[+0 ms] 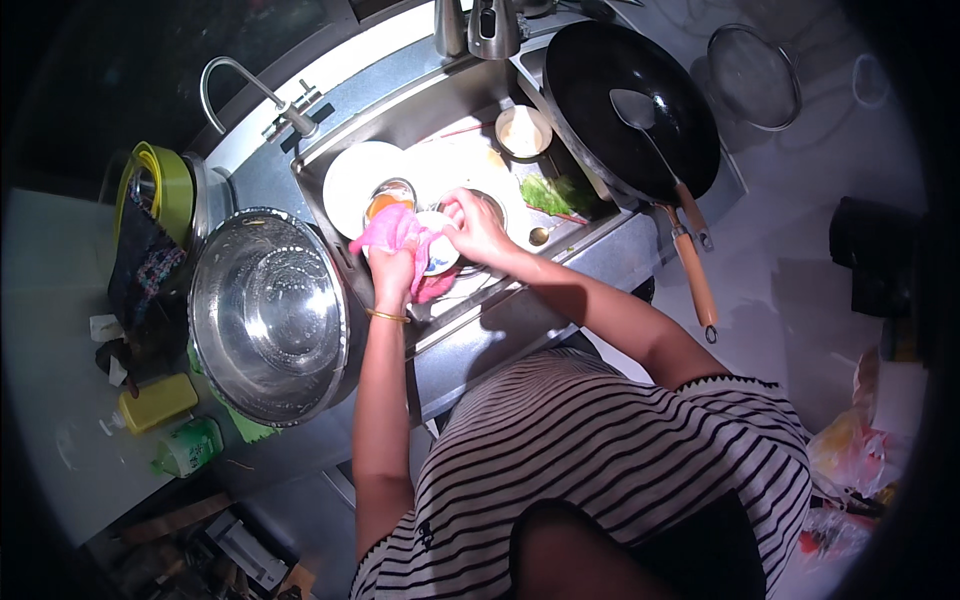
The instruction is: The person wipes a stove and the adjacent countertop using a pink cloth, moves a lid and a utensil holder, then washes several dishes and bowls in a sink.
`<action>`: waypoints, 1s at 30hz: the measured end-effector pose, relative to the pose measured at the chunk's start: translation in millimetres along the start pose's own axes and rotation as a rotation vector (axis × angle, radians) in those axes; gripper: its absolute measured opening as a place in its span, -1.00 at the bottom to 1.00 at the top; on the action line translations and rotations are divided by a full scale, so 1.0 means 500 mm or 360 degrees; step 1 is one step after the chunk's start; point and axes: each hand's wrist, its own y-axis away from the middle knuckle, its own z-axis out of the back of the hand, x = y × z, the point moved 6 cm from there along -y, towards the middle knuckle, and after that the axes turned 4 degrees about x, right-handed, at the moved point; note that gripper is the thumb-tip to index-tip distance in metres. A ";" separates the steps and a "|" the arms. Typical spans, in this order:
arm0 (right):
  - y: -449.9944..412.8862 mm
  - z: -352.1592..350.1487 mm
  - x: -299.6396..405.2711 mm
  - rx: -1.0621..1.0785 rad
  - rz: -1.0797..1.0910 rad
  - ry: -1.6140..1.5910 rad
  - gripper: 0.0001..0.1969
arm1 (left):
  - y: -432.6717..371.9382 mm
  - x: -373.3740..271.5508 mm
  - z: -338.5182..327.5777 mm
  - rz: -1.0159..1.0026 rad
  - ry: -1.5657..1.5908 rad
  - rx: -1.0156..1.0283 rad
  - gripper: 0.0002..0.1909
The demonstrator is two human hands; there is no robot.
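Over the sink (465, 90), my left hand (393, 271) grips a pink cloth (394, 229) pressed against a small white bowl (441, 253) with a blue pattern. My right hand (476, 227) holds that bowl by its right rim. Just behind the cloth rests a metal bowl (391, 196) with orange liquid in it. White plates (360, 176) lie under it, partly washed out by glare. Beneath my right hand is another round metal vessel (495, 206), mostly hidden. A cream bowl (523, 133) and green leaves (546, 193) are at the sink's right side.
A large metal basin (270, 300) stands left of the sink. On the right rests a black wok (600, 97) with a spatula (636, 111), its wooden handle jutting forward. A faucet (296, 116) rises behind. Two bottles, yellow (157, 403) and green (191, 448), lie at left.
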 end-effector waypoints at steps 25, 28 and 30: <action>-0.069 -0.084 -0.062 -0.0467 -0.0402 0.0150 -0.78 | -0.009 0.096 -0.029 0.0275 0.0176 -0.0520 -0.56; -0.092 -0.063 -0.068 -0.0083 0.0390 -0.0461 -0.78 | -0.070 0.038 -0.048 0.0437 0.0053 0.0528 -0.55; -0.106 -0.075 -0.068 0.0856 -0.0121 -0.0326 -0.78 | -0.071 0.034 -0.036 0.0631 -0.0126 0.1008 -0.56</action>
